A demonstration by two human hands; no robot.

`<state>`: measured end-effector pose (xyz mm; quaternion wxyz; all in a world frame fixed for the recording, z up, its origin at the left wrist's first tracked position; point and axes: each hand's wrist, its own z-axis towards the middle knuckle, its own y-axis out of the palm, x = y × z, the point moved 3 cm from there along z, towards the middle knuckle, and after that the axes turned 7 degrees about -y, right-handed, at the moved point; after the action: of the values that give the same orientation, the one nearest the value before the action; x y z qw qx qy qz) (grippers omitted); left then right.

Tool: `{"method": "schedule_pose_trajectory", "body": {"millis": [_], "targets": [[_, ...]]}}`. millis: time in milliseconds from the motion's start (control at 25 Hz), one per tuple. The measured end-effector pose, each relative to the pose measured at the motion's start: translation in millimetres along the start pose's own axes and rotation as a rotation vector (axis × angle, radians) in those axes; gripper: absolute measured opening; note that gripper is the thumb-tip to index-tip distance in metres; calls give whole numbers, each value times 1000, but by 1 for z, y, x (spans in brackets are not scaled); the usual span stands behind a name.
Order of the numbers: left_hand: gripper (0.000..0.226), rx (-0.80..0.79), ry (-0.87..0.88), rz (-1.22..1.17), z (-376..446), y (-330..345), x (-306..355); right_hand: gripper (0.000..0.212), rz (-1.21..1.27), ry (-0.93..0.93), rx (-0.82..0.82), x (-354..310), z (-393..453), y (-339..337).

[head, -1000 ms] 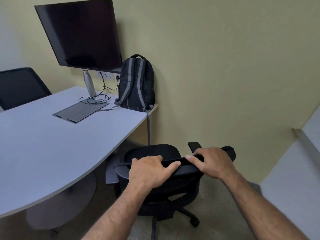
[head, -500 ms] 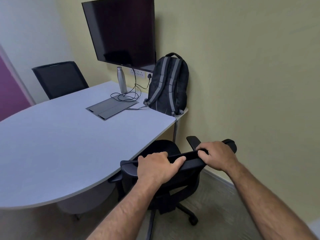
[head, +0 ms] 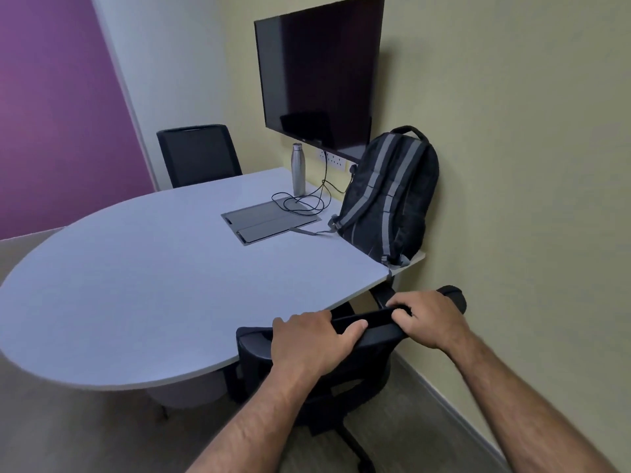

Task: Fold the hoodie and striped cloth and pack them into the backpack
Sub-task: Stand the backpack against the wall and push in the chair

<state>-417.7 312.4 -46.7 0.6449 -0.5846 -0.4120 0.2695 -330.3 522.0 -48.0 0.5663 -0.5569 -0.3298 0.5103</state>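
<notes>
Black chair pushed nearer table, left hand and right hand still grip backrest

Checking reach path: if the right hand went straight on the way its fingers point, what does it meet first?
The right hand grips the chair back, fingers pointing forward and left. Straight on it would probably meet the table edge first, short of the backpack; depth is unclear.
</notes>
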Motion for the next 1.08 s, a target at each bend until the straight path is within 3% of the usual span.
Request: {"method": "schedule_pose_trajectory", "body": {"millis": [400, 1080], "targets": [[83, 39, -204, -23, 36, 12, 64, 45, 19, -188, -33, 71, 68, -4], [81, 48, -236, 7, 36, 23, 101, 51, -25, -346, -101, 104, 76, -6]]}}
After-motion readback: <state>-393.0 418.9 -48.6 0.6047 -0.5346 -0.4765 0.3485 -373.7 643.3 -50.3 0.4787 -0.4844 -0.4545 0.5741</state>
